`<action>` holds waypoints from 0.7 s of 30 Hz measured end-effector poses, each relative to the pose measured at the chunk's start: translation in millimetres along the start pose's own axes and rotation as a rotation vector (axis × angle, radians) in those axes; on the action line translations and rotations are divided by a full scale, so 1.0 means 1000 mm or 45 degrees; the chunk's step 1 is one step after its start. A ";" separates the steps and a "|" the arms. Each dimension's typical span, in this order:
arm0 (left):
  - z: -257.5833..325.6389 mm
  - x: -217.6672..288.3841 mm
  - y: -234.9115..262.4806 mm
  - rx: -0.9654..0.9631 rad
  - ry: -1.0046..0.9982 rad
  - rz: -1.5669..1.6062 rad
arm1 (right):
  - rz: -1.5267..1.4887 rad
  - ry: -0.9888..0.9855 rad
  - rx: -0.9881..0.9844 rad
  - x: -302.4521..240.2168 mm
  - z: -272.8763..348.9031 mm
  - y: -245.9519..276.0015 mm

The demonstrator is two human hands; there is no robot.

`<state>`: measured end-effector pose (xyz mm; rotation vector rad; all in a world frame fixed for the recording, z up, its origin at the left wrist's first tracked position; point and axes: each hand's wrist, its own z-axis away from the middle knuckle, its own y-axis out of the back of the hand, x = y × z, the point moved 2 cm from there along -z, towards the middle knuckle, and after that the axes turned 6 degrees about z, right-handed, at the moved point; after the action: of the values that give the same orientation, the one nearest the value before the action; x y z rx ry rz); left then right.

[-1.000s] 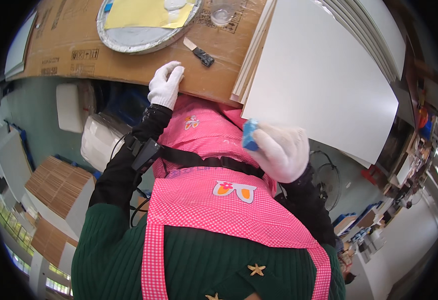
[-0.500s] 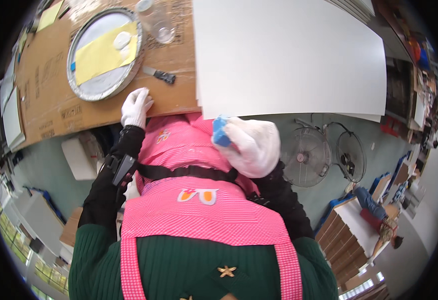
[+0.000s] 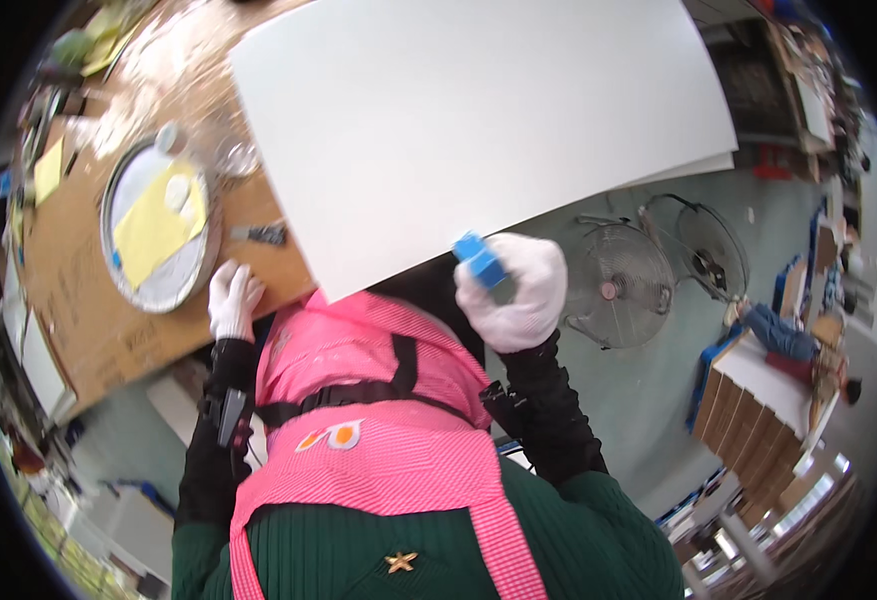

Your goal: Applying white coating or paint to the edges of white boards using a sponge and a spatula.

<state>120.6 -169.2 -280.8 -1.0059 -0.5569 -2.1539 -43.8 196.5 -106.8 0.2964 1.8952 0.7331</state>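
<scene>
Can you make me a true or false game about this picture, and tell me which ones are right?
1. The right hand is holding a blue block. True.
2. The left hand lies on the big white board. False: it is at the edge of the brown tabletop.
3. A yellow sheet lies on the round container. True.
4. The apron is green. False: it is pink.
5. Two fans are to the right of the right hand. True.
</scene>
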 end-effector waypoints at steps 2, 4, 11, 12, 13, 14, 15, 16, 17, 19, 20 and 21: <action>0.002 -0.001 0.000 0.009 0.000 -0.062 | 0.199 -0.114 0.472 0.007 -0.010 0.025; -0.001 0.002 0.001 -0.012 0.003 -0.113 | 0.566 -0.261 0.810 0.074 0.011 0.048; -0.003 0.006 -0.005 -0.015 0.006 -0.140 | 0.215 -0.145 0.784 0.057 0.007 0.057; -0.004 0.006 -0.004 -0.023 -0.004 -0.143 | 0.177 -0.068 0.609 0.046 0.005 0.057; -0.007 0.004 -0.001 -0.026 -0.016 -0.143 | 0.124 -0.257 0.373 0.036 -0.003 0.061; -0.010 0.003 0.002 -0.024 -0.008 -0.167 | 0.159 -0.237 0.487 0.040 -0.008 0.063; -0.012 0.001 0.006 -0.020 0.003 -0.191 | 0.195 -0.217 0.596 0.045 -0.012 0.068; -0.013 0.002 0.007 -0.040 -0.016 -0.199 | 0.231 -0.244 0.670 0.057 -0.013 0.079; -0.014 0.001 0.006 -0.053 0.000 -0.195 | 0.265 -0.270 0.743 0.076 -0.015 0.092; -0.021 -0.003 0.014 -0.086 0.007 -0.144 | 0.456 -0.277 0.910 0.125 -0.017 0.114; -0.020 -0.003 0.009 -0.037 -0.012 -0.164 | 0.437 -0.348 0.977 0.140 -0.021 0.129; -0.017 -0.003 0.003 0.014 -0.033 -0.185 | 0.413 -0.420 1.044 0.155 -0.024 0.143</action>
<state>116.2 -180.5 -293.5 -1.0160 -0.6720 -2.2650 -150.0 378.9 -127.6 1.1811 1.7556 0.0523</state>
